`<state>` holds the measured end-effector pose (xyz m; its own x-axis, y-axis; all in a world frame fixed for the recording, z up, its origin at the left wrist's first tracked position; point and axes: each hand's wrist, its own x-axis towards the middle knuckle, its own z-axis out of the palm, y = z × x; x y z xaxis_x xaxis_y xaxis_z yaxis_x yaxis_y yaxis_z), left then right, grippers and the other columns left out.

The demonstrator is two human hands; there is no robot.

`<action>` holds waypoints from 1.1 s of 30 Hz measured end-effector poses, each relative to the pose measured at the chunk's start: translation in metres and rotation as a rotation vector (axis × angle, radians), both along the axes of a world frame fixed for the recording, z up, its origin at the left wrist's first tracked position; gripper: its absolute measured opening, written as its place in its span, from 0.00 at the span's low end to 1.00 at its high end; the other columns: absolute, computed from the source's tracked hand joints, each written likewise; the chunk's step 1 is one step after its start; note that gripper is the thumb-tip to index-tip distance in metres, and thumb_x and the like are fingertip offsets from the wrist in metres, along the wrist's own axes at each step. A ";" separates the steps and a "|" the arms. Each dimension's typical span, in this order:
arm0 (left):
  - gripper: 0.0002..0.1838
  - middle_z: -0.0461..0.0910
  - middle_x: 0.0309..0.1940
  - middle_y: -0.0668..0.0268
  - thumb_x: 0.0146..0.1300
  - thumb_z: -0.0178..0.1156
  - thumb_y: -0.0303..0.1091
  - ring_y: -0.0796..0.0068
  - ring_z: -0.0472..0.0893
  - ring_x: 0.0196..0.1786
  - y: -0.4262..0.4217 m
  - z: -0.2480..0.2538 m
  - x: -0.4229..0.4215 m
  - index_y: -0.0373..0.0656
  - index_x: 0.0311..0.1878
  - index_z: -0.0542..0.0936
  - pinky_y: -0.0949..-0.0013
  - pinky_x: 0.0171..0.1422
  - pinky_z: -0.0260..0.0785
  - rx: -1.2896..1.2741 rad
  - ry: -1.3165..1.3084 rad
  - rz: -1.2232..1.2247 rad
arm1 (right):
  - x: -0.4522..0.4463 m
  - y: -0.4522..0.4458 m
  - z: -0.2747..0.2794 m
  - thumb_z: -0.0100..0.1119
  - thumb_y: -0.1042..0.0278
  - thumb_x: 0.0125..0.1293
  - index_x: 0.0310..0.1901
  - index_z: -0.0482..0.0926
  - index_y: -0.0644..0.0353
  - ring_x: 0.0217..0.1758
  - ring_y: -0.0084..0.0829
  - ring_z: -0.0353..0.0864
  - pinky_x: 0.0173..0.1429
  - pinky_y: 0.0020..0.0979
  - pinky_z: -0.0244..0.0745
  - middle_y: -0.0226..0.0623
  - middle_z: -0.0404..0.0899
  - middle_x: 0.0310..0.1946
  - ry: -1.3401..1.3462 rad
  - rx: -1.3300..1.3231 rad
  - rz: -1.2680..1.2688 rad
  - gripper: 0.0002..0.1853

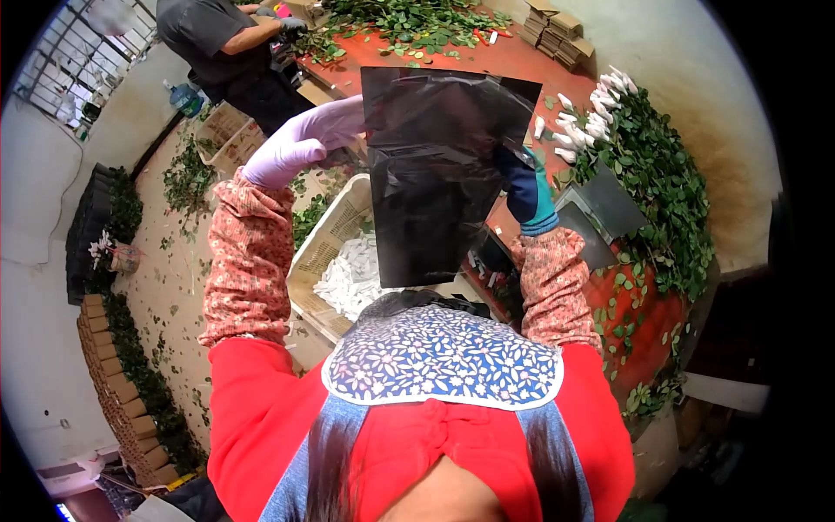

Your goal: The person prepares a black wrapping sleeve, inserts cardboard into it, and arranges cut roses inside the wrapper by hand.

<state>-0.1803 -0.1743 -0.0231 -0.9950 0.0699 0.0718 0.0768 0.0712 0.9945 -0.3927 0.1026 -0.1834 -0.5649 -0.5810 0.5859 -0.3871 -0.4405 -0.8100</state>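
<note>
A black plastic bag [435, 174] is held up before my chest, its upper end wide and its lower end narrower. My left hand [300, 143], in a purple glove, reaches to the bag's upper left edge; the fingers are stretched out, their tips hidden by the dark plastic, and the thumb stands apart. At the right edge, my right hand [528, 187] in a blue and teal glove grips the bag, some fingers hidden. Below the bag is a pale plastic crate [304, 270] holding a heap of white pieces [348, 274].
To the right, leafy stems with white-wrapped heads [600, 113] lie on a red table [348, 56]. Dark flat sheets [609, 204] rest near them. Folded cardboard [557, 39] is stacked at the back. Another person [230, 43] works at upper left, beside a crate [230, 135].
</note>
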 end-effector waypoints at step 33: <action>0.13 0.84 0.41 0.64 0.61 0.63 0.22 0.79 0.82 0.41 0.019 -0.037 -0.033 0.35 0.49 0.80 0.75 0.47 0.74 0.266 0.118 0.532 | -0.028 0.022 -0.014 0.45 0.73 0.64 0.58 0.73 0.71 0.58 0.34 0.76 0.63 0.33 0.69 0.42 0.77 0.56 -0.361 -0.080 0.084 0.21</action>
<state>-0.2132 -0.1556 -0.0604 -0.8729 -0.4700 0.1309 0.2100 -0.1198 0.9703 -0.4206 0.1247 -0.1971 -0.6959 -0.5944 0.4030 -0.0427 -0.5258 -0.8495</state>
